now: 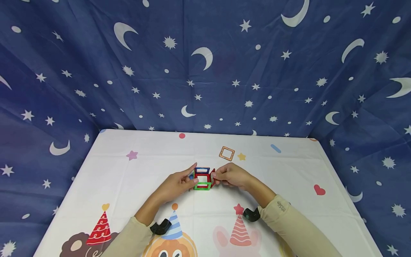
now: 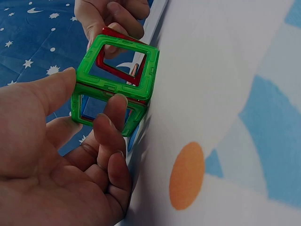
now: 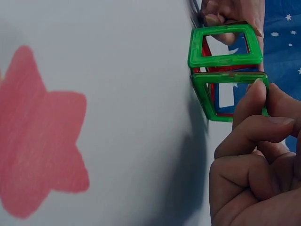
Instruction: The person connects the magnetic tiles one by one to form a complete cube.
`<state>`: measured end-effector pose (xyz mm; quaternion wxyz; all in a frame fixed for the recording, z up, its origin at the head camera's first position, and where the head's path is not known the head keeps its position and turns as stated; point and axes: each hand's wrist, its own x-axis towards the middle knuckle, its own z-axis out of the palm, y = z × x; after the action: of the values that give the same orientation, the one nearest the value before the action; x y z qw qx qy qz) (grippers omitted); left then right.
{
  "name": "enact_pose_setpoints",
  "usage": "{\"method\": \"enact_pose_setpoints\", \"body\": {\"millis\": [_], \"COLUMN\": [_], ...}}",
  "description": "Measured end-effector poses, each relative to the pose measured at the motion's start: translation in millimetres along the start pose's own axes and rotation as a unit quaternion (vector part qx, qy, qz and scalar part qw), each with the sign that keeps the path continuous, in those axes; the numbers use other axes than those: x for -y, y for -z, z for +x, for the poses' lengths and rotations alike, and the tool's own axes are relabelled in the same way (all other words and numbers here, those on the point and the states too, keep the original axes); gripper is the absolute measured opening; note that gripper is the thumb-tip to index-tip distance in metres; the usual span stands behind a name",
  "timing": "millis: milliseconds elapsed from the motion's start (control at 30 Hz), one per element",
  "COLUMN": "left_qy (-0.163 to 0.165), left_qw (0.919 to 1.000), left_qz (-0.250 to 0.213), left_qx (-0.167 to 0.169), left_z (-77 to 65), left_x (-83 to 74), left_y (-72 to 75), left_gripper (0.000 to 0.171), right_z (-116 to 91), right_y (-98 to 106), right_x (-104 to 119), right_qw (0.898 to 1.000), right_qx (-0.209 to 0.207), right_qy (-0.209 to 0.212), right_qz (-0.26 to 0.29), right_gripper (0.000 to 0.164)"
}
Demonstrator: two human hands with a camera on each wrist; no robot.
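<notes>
A small box of see-through magnetic tiles (image 1: 202,190) stands at the middle of the table, with green, red and blue square frames. My left hand (image 1: 178,184) holds it from the left, thumb and fingertips at the edges of its green tiles (image 2: 117,88). On the other side, my right hand (image 1: 232,175) pinches a square magnetic tile (image 1: 213,182) between thumb and forefinger. This tile stands at an angle at the box's right side and shows red from above. In the right wrist view, the right fingertips overlap the lower green frame (image 3: 202,94).
An orange square tile (image 1: 221,154) lies flat behind the box, slightly to the right. The white tablecloth (image 1: 154,146) carries printed stars, hearts and animals in party hats. A blue curtain (image 1: 224,71) with moons and stars hangs behind the table and at both sides.
</notes>
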<state>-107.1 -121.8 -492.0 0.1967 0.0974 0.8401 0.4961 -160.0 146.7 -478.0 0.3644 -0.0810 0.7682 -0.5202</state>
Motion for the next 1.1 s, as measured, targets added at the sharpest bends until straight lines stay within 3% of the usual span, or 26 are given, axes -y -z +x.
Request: {"method": "enact_pose_setpoints", "body": {"millis": [500,900,1100], "left_qy": [-0.006,-0.006,-0.005], "left_qw": [0.9999,0.9999,0.9999], "left_qz": [0.010,0.007,0.007], "left_qx": [0.004,0.007,0.007], "left_z": [1.1,0.6,0.9], "left_x": [0.2,0.1,0.0], "left_y": [0.4,1.1,1.0], "left_gripper": [0.072,0.071,0.071], "right_z": [3,3,-3], "right_y": [-12,-12,-8], "right_x": [6,15,16], "right_qw": [1.000,0.997,0.990], "right_qx": [-0.022,-0.024,-0.056], "right_qy": [0.018,0.029,0.039], "right_qz": [-0.014,-0.061,-0.121], "right_gripper": [0.034,0.035,0.030]}}
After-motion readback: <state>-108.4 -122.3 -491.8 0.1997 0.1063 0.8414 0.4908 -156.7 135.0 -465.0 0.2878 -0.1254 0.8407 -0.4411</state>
